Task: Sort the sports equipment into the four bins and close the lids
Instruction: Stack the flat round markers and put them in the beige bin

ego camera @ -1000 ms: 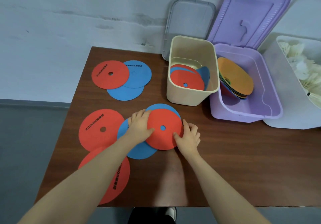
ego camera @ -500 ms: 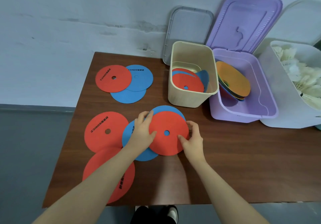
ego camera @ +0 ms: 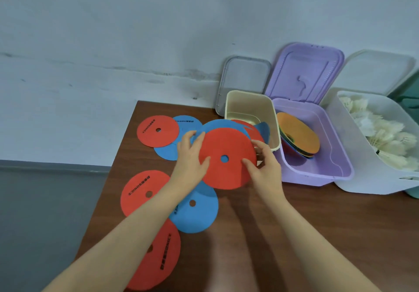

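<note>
Against a pale wall, our brown table [ego camera: 294, 223] carries scattered discs. We hold a red disc [ego camera: 226, 159] with a blue disc [ego camera: 217, 125] behind it, lifted just before the cream bin [ego camera: 251, 105], left hand [ego camera: 189, 158] and right hand [ego camera: 264, 167] pinching opposite edges.

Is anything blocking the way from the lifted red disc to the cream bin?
Nothing visible does. Both hands hold the red disc lifted just in front of the cream bin, whose top is open; its lid leans against the wall behind.
</note>
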A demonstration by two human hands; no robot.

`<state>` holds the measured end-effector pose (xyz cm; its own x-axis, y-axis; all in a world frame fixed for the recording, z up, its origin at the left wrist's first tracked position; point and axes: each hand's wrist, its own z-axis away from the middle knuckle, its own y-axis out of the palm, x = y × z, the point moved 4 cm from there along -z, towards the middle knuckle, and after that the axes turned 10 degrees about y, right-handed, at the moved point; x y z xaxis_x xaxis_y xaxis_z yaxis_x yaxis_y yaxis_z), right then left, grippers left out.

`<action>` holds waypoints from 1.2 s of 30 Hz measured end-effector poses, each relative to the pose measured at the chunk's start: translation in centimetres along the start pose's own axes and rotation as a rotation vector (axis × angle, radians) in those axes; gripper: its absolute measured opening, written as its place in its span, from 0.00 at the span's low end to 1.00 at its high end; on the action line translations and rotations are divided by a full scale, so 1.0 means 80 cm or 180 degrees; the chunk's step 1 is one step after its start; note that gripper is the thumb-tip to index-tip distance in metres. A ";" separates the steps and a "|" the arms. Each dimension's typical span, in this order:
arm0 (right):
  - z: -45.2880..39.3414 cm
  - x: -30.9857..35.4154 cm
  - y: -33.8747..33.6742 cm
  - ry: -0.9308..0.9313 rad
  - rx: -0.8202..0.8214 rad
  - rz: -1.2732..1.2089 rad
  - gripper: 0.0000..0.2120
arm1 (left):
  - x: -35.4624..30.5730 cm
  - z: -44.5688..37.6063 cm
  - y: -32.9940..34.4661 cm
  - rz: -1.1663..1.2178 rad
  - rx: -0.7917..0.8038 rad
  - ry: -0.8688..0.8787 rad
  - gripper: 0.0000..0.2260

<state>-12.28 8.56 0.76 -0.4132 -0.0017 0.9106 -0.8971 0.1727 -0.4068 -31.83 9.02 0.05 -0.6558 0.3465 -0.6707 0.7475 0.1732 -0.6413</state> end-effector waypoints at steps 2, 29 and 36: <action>-0.023 0.011 -0.011 -0.0179 -0.0116 0.0077 0.21 | -0.011 -0.027 0.000 -0.0039 -0.0030 0.0029 0.28; -0.212 -0.072 -0.028 0.0031 -0.0280 0.2141 0.16 | 0.021 -0.200 0.128 -0.1461 0.1161 0.0132 0.24; -0.142 -0.044 -0.004 -0.0541 -0.0201 0.1881 0.17 | 0.021 -0.136 0.071 -0.1459 0.1096 0.0170 0.23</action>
<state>-8.77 19.73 -1.47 -0.8614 -0.0438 0.5060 -0.4998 0.2503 -0.8292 -27.53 20.60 -0.67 -0.8916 0.3546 -0.2815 0.3046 0.0097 -0.9524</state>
